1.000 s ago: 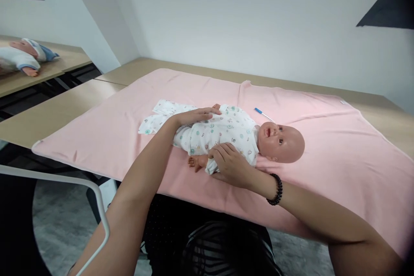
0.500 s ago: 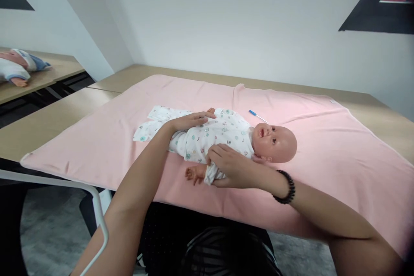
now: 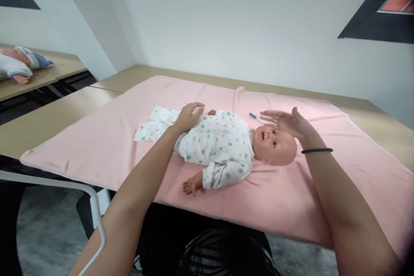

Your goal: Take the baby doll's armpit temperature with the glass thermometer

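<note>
A bald baby doll (image 3: 273,144) lies on its back on a pink blanket (image 3: 106,138), its head to the right. It wears a white printed top (image 3: 220,138) and matching trousers (image 3: 152,127). My left hand (image 3: 190,116) rests at the doll's waist with its fingers apart, holding nothing. Palm turned up and fingers stretched, my right hand (image 3: 286,123) is over the far side of the doll's head; whether it touches the head I cannot tell. Just left of those fingertips lies a thin white stick with a blue cap (image 3: 253,115), partly hidden.
Another doll (image 3: 22,62) in white and blue lies on a separate table (image 3: 69,60) at the far left. A white metal tube frame (image 3: 97,207) stands at the lower left. Behind the wooden table (image 3: 106,83) rises a pale wall (image 3: 226,21).
My right hand has let go of the doll's near sleeve and moved up and right to its head, opening out. My left hand has lifted and drawn slightly left at the waist.
</note>
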Motion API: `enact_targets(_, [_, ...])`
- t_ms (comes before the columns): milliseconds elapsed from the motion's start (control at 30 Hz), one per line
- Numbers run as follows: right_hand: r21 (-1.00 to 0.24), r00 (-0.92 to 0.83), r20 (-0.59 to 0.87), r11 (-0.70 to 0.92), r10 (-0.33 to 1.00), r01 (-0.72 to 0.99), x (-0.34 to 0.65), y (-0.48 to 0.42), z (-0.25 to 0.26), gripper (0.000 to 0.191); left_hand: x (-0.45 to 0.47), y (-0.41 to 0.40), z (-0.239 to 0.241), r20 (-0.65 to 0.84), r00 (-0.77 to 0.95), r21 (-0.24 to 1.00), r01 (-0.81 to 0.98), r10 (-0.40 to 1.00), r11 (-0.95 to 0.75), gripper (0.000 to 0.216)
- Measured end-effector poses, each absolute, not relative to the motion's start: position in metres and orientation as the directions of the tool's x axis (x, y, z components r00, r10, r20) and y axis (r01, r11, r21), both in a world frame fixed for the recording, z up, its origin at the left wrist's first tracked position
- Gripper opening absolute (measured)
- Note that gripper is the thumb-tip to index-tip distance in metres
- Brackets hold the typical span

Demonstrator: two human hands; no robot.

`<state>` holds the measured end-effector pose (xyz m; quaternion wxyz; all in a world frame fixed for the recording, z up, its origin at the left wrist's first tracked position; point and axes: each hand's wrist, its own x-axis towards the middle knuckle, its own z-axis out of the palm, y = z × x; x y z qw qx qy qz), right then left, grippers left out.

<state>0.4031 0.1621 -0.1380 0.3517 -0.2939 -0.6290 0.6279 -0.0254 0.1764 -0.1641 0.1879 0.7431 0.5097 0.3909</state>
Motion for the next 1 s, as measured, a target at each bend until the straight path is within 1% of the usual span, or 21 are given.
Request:
enact_targets(67, [-0.992, -0.579, 0.016, -0.058, 0.815, -0.110, 0.396, 0.157, -0.155, 0.080, -0.027, 0.181, -0.167, 0.387, 0.163, 0.651, 0.649, 0.908, -0.394, 0.042])
enact_targets(167, [-0.963, -0.563, -0.043, -0.184, 0.826, -0.196, 0.376, 0.144, -0.166, 0.077, -0.029, 0.185, -0.169, 0.344, 0.174, 0.628, 0.688, 0.923, -0.364, 0.044])
enact_targets(233, [-0.943, -0.543, -0.062, -0.228, 0.837, -0.244, 0.364, 0.136, -0.167, 0.074, -0.030, 0.186, -0.170, 0.324, 0.182, 0.624, 0.696, 0.928, -0.354, 0.045])
enact_targets(367, [-0.912, -0.527, -0.067, -0.266, 0.847, -0.313, 0.349, 0.125, -0.162, 0.071, -0.029, 0.182, -0.169, 0.282, 0.195, 0.620, 0.710, 0.939, -0.334, 0.045])
enact_targets(500, [-0.904, -0.565, -0.125, -0.328, 0.816, -0.273, 0.349, 0.116, -0.162, 0.070, -0.028, 0.176, -0.166, 0.234, 0.214, 0.601, 0.735, 0.948, -0.314, 0.047])
enact_targets(700, [-0.872, -0.593, -0.237, -0.437, 0.770, -0.219, 0.368, 0.129, -0.183, 0.071, -0.028, 0.174, -0.164, 0.216, 0.233, 0.573, 0.756, 0.948, -0.317, 0.048])
enact_targets(800, [-0.859, -0.611, -0.261, -0.468, 0.747, -0.206, 0.374, 0.136, -0.189, 0.063, -0.027, 0.173, -0.162, 0.210, 0.229, 0.562, 0.767, 0.950, -0.309, 0.048])
enact_targets(900, [-0.833, -0.604, -0.280, -0.502, 0.746, -0.234, 0.375, 0.136, -0.188, 0.052, -0.025, 0.170, -0.160, 0.197, 0.230, 0.551, 0.778, 0.953, -0.302, 0.047])
enact_targets(1000, [-0.799, -0.613, -0.317, -0.552, 0.723, -0.238, 0.374, 0.132, -0.186, 0.048, -0.025, 0.169, -0.159, 0.188, 0.238, 0.542, 0.784, 0.953, -0.303, 0.048])
